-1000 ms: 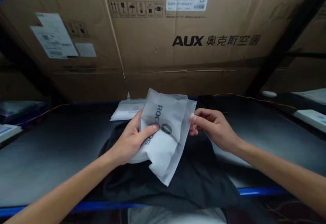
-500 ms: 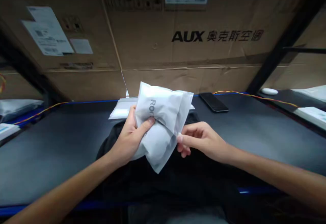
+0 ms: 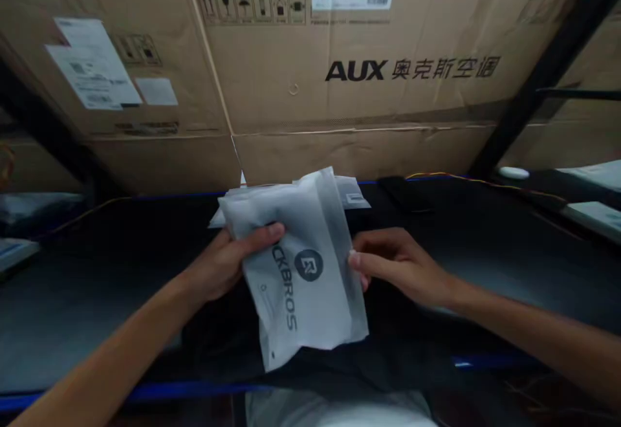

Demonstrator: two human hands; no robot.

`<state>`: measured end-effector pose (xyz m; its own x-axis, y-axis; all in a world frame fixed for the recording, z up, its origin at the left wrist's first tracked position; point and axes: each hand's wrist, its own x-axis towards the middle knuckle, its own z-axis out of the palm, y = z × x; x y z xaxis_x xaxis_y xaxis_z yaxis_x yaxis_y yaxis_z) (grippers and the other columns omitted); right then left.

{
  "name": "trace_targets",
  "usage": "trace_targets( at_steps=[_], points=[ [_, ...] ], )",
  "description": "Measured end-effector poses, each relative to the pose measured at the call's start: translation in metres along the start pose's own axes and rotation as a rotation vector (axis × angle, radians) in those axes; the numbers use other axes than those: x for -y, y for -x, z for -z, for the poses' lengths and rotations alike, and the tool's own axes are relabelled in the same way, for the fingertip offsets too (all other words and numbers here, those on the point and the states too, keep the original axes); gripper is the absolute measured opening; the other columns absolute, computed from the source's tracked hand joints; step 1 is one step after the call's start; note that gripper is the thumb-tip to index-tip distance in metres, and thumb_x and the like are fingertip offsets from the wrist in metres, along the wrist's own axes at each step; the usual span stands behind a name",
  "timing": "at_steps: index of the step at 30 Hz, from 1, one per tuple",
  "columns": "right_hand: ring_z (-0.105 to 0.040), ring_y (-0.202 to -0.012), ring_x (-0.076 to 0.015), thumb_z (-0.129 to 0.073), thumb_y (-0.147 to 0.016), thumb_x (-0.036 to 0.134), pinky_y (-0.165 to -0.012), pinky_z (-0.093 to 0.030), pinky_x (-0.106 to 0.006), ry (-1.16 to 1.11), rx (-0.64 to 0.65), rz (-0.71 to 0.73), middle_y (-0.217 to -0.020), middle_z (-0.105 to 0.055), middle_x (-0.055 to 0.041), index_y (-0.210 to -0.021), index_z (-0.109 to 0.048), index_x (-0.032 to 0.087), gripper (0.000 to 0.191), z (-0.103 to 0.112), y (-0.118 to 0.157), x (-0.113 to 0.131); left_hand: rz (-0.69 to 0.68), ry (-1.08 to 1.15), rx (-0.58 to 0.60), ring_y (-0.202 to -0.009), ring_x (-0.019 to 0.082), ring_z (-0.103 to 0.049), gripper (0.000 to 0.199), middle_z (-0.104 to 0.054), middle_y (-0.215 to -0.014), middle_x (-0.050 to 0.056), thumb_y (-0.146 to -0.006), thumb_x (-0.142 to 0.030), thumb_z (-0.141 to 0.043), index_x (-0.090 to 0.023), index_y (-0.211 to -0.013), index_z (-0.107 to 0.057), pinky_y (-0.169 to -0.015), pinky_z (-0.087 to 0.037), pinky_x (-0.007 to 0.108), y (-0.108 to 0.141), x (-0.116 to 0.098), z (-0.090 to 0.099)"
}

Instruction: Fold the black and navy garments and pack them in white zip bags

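Observation:
My left hand (image 3: 228,262) grips the left edge of a white frosted plastic bag (image 3: 301,272) printed with "ROCKBROS" and a round logo. The thumb lies across its front. My right hand (image 3: 398,265) pinches the opposite edge between its fingertips. Held flat and slightly tilted, the bag hangs above a black fabric garment (image 3: 310,365) lying on the table. Behind the bag, a flat white packet (image 3: 352,197) is partly hidden.
Large cardboard boxes (image 3: 354,77) printed "AUX" stand behind the dark table (image 3: 82,304), which has a blue front edge. A black phone (image 3: 402,191) and an orange-yellow cable (image 3: 485,181) lie at the back. White papers (image 3: 594,217) lie to the right.
The bag, bunched and folded before, is now spread flat with its full print showing. My left hand has shifted to its left edge, and my head has tilted slightly.

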<state>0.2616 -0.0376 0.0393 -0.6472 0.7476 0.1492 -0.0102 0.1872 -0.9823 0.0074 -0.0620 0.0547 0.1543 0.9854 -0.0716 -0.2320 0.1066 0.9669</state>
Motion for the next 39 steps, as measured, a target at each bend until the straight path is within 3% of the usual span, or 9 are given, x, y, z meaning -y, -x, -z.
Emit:
trace_targets(
  at_steps=[9,16,20,26,33,36,39],
  points=[
    [-0.053,-0.054,-0.0105,-0.07,-0.086,0.049,-0.053,-0.042,-0.023,0.138,0.096,-0.033,-0.059,-0.06,0.0003,-0.065,-0.064,0.017,0.039,-0.001,0.001,0.001,-0.12,0.074,-0.234,-0.059,0.017,-0.07,0.031,-0.076,-0.076,0.002,-0.064,-0.028,-0.088,-0.016,-0.087,-0.071,-0.056,-0.062,0.025,-0.005,-0.004,-0.009],
    [-0.056,-0.055,-0.0109,-0.075,-0.082,0.046,-0.053,-0.044,-0.023,0.086,0.124,-0.093,-0.061,-0.062,0.0,-0.069,-0.066,0.016,0.035,-0.001,0.004,0.001,-0.253,0.175,-0.273,-0.063,0.015,-0.071,0.025,-0.076,-0.078,0.0,-0.069,-0.025,-0.086,-0.017,-0.089,-0.073,-0.059,-0.062,0.021,-0.008,-0.017,0.004],
    [-0.06,-0.061,-0.0125,-0.07,-0.088,0.045,-0.06,-0.049,-0.024,0.078,0.103,-0.005,-0.067,-0.065,-0.0013,-0.076,-0.068,0.016,0.032,0.002,0.003,0.003,-0.201,0.126,-0.25,-0.058,0.017,-0.07,0.027,-0.075,-0.073,0.001,-0.067,-0.029,-0.087,-0.016,-0.086,-0.072,-0.054,-0.062,0.024,-0.007,-0.018,0.011],
    [-0.064,-0.067,-0.0141,-0.073,-0.087,0.034,-0.061,-0.054,-0.026,-0.033,-0.118,0.143,-0.079,-0.07,-0.0007,-0.104,-0.066,0.023,0.021,0.005,0.001,-0.002,-0.037,0.087,-0.084,-0.06,0.021,-0.072,0.044,-0.076,-0.074,0.004,-0.053,-0.041,-0.096,-0.018,-0.083,-0.075,-0.056,-0.063,0.029,-0.003,-0.003,0.006],
    [-0.065,-0.072,-0.0159,-0.075,-0.085,0.032,-0.066,-0.056,-0.029,0.193,-0.29,0.322,-0.094,-0.072,-0.0044,-0.094,-0.071,0.024,0.012,0.005,0.005,-0.002,-0.03,0.02,0.085,-0.071,0.024,-0.075,0.041,-0.078,-0.08,0.006,-0.06,-0.046,-0.093,-0.02,-0.087,-0.077,-0.065,-0.064,0.03,0.001,0.002,0.002],
    [-0.067,-0.073,-0.0179,-0.077,-0.083,0.034,-0.064,-0.056,-0.029,0.24,-0.203,0.278,-0.091,-0.074,-0.0048,-0.096,-0.075,0.023,0.018,0.008,0.004,0.001,-0.053,-0.031,0.141,-0.074,0.025,-0.075,0.041,-0.078,-0.083,0.007,-0.066,-0.049,-0.089,-0.021,-0.093,-0.077,-0.069,-0.064,0.033,0.001,0.005,0.005],
    [-0.07,-0.089,-0.0237,-0.081,-0.078,0.034,-0.075,-0.057,-0.032,0.246,-0.073,0.239,-0.101,-0.075,-0.0057,-0.101,-0.077,0.022,0.027,0.009,0.001,0.001,-0.059,-0.093,0.223,-0.078,0.025,-0.076,0.039,-0.078,-0.086,0.008,-0.074,-0.051,-0.083,-0.022,-0.099,-0.076,-0.072,-0.063,0.033,0.002,0.013,0.006]
  ],
)
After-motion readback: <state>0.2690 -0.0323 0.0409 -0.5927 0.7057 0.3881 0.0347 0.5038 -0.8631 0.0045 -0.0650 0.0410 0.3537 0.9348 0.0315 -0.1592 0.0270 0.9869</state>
